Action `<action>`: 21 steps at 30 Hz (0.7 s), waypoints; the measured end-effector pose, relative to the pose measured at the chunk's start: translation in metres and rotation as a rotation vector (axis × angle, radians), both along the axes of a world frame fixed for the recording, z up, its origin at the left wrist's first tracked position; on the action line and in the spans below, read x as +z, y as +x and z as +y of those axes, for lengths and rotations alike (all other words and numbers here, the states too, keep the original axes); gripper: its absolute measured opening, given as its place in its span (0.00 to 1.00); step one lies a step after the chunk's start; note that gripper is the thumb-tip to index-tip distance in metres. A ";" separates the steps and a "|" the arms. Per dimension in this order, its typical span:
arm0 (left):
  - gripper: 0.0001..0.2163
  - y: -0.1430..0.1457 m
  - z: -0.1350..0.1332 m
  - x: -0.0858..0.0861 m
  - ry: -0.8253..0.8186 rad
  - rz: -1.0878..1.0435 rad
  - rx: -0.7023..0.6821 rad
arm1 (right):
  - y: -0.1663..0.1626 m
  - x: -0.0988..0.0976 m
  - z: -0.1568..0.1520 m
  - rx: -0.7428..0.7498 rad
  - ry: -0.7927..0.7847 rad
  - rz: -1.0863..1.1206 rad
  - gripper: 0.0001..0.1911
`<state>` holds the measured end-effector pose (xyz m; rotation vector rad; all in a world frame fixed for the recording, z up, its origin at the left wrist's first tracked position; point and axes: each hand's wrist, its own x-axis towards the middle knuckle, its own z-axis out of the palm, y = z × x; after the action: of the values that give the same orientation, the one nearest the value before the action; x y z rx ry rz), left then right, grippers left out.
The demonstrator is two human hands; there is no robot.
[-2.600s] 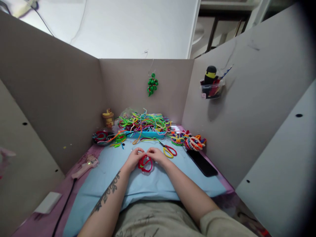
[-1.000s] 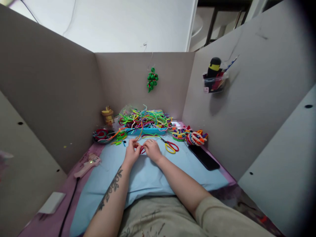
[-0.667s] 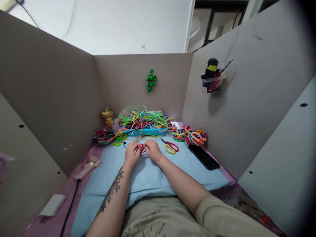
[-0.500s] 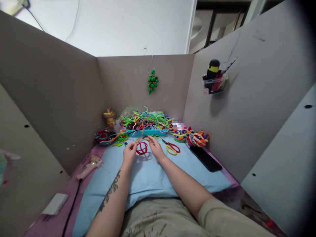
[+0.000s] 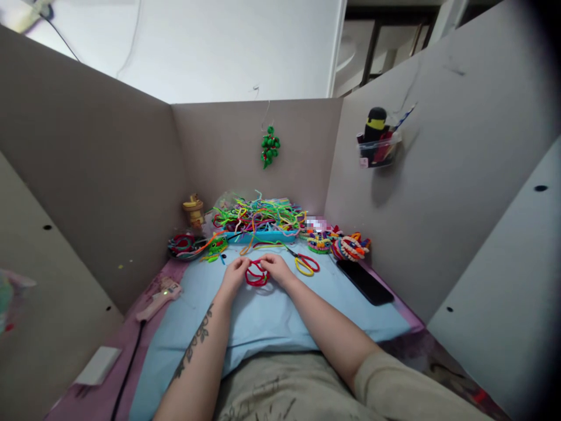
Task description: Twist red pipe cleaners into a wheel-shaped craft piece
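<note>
Both hands are at the middle of the blue cloth, close together around a small openwork frame of red pipe cleaners [image 5: 258, 281]. My left hand [image 5: 235, 273] pinches its upper left side. Fingers of my right hand [image 5: 274, 267] are closed on its upper right side. The frame hangs just below the fingertips, over the cloth. Beyond the hands, a green pipe cleaner [image 5: 267, 243] and an orange one lie loose. To the right of my right hand rest scissors [image 5: 305, 264] with red and yellow handles. A small green pipe-cleaner figure [image 5: 215, 248] is beyond my left hand.
Behind stands a blue tray [image 5: 263, 237] heaped with many-coloured pipe cleaners. A black phone [image 5: 365, 282] and finished pipe-cleaner pieces [image 5: 350, 248] lie on the right. On the left are a pink glue gun [image 5: 158, 301] with its cord and a dark bowl [image 5: 186, 255]. Grey partitions [image 5: 263, 152] enclose the table.
My right hand has come down and in, from open beside the red frame to closed on it. The frame has turned and sits slightly nearer to me and further right.
</note>
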<state>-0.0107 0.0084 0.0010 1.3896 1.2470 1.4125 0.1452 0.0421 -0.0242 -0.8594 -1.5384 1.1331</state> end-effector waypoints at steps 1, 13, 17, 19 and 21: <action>0.14 0.000 0.000 0.000 -0.003 0.016 -0.009 | 0.000 0.000 -0.001 0.011 0.003 -0.017 0.08; 0.14 0.002 -0.005 0.000 -0.081 -0.070 -0.212 | -0.007 0.005 -0.012 0.084 0.067 -0.095 0.06; 0.15 0.001 -0.005 0.003 -0.099 -0.205 -0.170 | -0.007 0.008 -0.013 0.131 0.078 -0.059 0.08; 0.14 0.000 -0.005 0.004 -0.085 -0.261 -0.133 | -0.007 0.009 -0.014 0.166 0.035 -0.012 0.10; 0.14 0.000 -0.005 0.006 -0.079 -0.286 -0.111 | -0.007 0.010 -0.014 0.200 -0.027 0.036 0.14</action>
<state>-0.0103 0.0035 0.0065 1.1386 1.0144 1.4123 0.1384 0.0276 -0.0141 -0.7110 -1.6086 1.3085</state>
